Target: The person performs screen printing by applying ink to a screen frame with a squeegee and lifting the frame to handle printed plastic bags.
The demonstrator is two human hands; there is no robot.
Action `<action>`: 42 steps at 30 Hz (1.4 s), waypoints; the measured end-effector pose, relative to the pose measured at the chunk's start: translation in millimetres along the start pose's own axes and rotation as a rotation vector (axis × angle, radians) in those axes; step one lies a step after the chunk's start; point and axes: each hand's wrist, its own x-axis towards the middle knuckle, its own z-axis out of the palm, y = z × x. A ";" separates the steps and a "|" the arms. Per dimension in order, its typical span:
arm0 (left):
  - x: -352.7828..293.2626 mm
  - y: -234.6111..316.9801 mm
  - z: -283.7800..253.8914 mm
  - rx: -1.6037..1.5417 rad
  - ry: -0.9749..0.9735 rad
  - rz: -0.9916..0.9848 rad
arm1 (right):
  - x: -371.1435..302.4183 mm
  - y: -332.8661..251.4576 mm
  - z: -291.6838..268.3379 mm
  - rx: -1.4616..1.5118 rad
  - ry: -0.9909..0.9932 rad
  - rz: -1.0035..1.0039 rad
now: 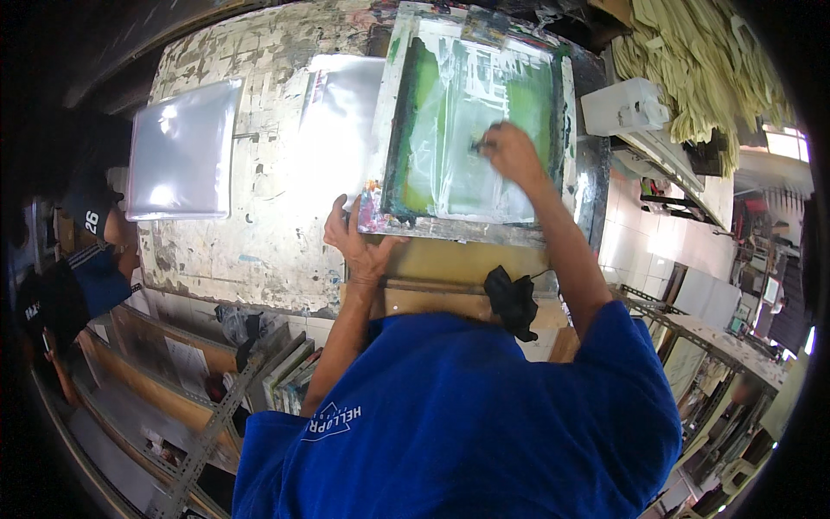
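Note:
A screen printing frame [565, 130] lies on the worktable, its green mesh [419, 164] smeared with whitish streaks. At the frame's near left corner is my left hand [361, 251], its thumb along the lower edge and its fingers around the left side. Over the right half of the mesh, my right hand [512, 157] is closed on a small dark thing [481, 146], mostly hidden by the fingers and blurred. Part of a stack of clear plastic sheets [337, 130] shows at the frame's left side.
Another stack of clear plastic sheets [181, 156] lies farther left on the paint-stained table [268, 190]. A black cloth [512, 303] hangs near my body. To the right are a white plastic container [624, 107] and hanging pale strips [692, 52]. A person [99, 225] is at the far left.

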 end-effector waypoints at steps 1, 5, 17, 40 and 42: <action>2.6 2.4 -0.6 0.009 -0.010 0.008 | 16.2 16.2 -1.2 -0.044 0.053 0.045; 4.4 0.2 0.1 0.067 -0.010 0.042 | 44.5 26.9 -9.5 0.011 0.217 0.104; 1.3 -0.8 0.5 0.022 -0.016 -0.012 | 25.1 23.1 -21.0 -0.229 0.243 0.009; -2.2 -7.7 3.4 -0.009 -0.021 -0.026 | 11.3 24.4 -46.4 -0.167 0.565 0.075; -1.6 -8.6 2.5 0.032 -0.027 0.001 | 13.5 29.2 -52.2 -0.186 0.628 0.067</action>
